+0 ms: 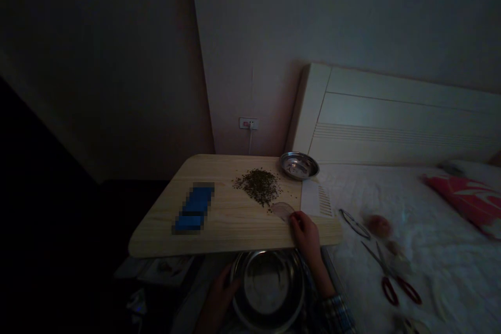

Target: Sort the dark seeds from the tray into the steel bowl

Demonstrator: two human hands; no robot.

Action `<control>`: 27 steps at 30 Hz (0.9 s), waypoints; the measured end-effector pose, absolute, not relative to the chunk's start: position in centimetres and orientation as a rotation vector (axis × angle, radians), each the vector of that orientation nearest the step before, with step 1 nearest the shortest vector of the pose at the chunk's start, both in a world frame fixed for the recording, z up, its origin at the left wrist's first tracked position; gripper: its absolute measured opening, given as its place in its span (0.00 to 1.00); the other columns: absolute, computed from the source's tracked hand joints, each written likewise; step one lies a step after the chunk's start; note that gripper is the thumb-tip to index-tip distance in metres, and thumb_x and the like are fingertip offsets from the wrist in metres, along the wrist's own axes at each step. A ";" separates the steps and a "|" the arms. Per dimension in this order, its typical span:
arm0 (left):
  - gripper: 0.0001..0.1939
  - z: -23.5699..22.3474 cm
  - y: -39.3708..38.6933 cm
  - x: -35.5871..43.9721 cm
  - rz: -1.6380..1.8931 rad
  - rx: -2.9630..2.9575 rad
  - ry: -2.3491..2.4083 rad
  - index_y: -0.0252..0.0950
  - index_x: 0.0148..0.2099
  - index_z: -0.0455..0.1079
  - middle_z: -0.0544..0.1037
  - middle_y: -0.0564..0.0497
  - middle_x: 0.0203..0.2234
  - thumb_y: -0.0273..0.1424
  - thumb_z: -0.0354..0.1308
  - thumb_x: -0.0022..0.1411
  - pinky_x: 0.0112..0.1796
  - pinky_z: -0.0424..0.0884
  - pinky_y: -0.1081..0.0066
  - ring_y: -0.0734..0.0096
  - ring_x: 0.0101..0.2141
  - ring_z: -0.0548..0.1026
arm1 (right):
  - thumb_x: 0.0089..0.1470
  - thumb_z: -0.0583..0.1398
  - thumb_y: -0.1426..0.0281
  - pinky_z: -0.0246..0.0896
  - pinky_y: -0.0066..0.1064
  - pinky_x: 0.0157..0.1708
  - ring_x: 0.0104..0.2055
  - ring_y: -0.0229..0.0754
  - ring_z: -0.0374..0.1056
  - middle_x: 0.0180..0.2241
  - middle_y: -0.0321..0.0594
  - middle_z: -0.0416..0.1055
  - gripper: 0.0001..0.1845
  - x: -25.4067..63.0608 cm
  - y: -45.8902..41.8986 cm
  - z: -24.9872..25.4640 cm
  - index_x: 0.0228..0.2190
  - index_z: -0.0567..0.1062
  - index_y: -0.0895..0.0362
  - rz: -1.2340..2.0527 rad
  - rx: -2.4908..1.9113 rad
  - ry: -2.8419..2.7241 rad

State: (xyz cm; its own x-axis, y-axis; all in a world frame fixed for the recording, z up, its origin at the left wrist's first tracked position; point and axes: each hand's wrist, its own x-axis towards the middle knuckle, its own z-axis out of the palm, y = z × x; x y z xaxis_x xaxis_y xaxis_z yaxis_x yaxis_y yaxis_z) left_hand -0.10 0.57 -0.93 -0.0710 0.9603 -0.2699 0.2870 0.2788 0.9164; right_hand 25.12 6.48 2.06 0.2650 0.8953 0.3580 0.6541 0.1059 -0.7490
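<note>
A heap of small dark green seeds or beans [258, 185] lies spread on a light wooden table [230, 235]. My right hand [305, 232], over the table's front right part, pinches a clear, thin, rounded plastic piece [282, 210] flat beside the near edge of the heap. Below the table's front edge, my left hand [223, 292] grips the left rim of a steel basin [266, 320], thumb over the rim. A shallow steel bowl [299, 165] stands at the table's back right corner. The dim light hides what the basin holds, if anything.
A blurred-out blue rectangular thing [194, 209] lies on the table's left side. A white sheet with a row of marks [315, 199] lies at the right. On the bed are red-handled scissors [387, 271] and a red pillow [462, 201]. A wall socket [248, 123] holds a plug.
</note>
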 end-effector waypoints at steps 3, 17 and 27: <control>0.23 -0.8 0.5 -0.1 0.852 1.165 1.576 0.35 0.44 0.71 0.75 0.48 0.46 0.37 0.55 0.43 0.50 0.64 0.68 0.57 0.51 0.68 | 0.54 0.50 0.63 0.55 0.27 0.28 0.27 0.39 0.65 0.27 0.40 0.72 0.14 25.2 6.4 2.0 0.31 0.71 0.58 0.313 -1.622 -1.440; 0.27 -3.2 0.8 -0.6 0.828 1.238 1.550 0.31 0.47 0.68 0.74 0.45 0.48 0.39 0.53 0.45 0.51 0.64 0.69 0.60 0.51 0.68 | 0.55 0.50 0.65 0.55 0.27 0.29 0.28 0.39 0.65 0.27 0.41 0.71 0.13 25.0 6.3 1.8 0.31 0.71 0.58 0.261 -1.610 -1.461; 0.28 -3.4 1.1 -0.5 0.811 1.254 1.480 0.27 0.50 0.65 0.71 0.40 0.51 0.37 0.51 0.48 0.52 0.62 0.68 0.60 0.52 0.68 | 0.56 0.50 0.65 0.54 0.27 0.29 0.28 0.39 0.64 0.27 0.39 0.70 0.12 24.9 6.1 2.0 0.31 0.70 0.58 0.275 -1.612 -1.510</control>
State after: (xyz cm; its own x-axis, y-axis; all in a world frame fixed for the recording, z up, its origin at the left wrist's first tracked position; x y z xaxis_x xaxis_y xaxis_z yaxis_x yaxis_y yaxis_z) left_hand -0.53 1.06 -3.37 0.0290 0.9652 -0.2600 0.3006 0.2397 0.9231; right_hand 24.93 6.12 1.99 0.2351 0.8885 0.3940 0.6928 0.1311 -0.7091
